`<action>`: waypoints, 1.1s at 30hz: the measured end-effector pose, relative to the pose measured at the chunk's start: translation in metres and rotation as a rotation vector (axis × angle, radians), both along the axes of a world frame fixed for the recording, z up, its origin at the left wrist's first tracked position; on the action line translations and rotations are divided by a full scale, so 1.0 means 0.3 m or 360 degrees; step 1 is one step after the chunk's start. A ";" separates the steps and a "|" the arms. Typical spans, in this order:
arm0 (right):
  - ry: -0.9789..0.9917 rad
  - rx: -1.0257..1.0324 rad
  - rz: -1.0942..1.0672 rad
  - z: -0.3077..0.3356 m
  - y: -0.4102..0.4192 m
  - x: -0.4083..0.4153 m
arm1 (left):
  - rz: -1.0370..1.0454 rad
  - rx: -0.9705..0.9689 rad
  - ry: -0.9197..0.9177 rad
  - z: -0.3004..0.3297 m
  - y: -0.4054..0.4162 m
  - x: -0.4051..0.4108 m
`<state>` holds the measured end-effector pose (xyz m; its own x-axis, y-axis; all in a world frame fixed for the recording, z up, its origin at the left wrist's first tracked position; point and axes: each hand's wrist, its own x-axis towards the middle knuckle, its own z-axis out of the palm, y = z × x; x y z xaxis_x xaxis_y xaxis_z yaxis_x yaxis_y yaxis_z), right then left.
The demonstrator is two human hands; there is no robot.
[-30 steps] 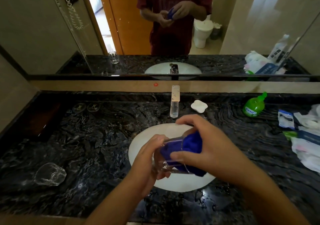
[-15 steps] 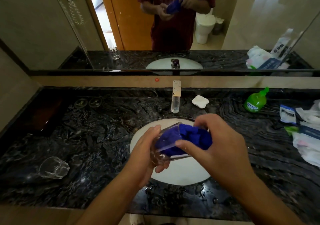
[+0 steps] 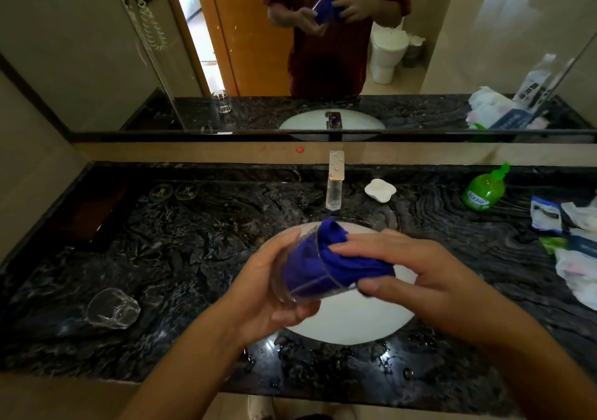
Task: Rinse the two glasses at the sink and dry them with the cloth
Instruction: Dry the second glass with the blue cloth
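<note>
Drinking glass (image 3: 302, 269), tipped over sink basin (image 3: 352, 326), left hand (image 3: 268, 293) fingers cupping it; blue cloth (image 3: 342, 258) now pushed deeper inside by gripping right hand (image 3: 416, 274): drying underway; second glass (image 3: 113, 308) on desk, left.

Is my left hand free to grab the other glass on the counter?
Probably not yet: the left hand grips the glass stuffed with the cloth. The other glass stands unobstructed.
</note>
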<state>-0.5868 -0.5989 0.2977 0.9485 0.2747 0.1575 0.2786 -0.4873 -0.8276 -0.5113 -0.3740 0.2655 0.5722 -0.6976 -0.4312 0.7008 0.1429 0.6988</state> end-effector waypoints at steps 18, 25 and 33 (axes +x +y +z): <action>-0.0142 -0.0156 -0.0525 -0.085 0.158 -0.015 | 0.0287 0.0582 -0.0593 0.036 -0.021 -0.065; 0.1100 0.1265 -0.0871 -0.087 0.218 -0.031 | 0.0172 0.0950 -0.2072 0.016 0.007 -0.046; 0.0292 0.0498 -0.0673 -0.039 0.168 -0.053 | 0.0391 0.0544 -0.1204 0.024 -0.026 -0.010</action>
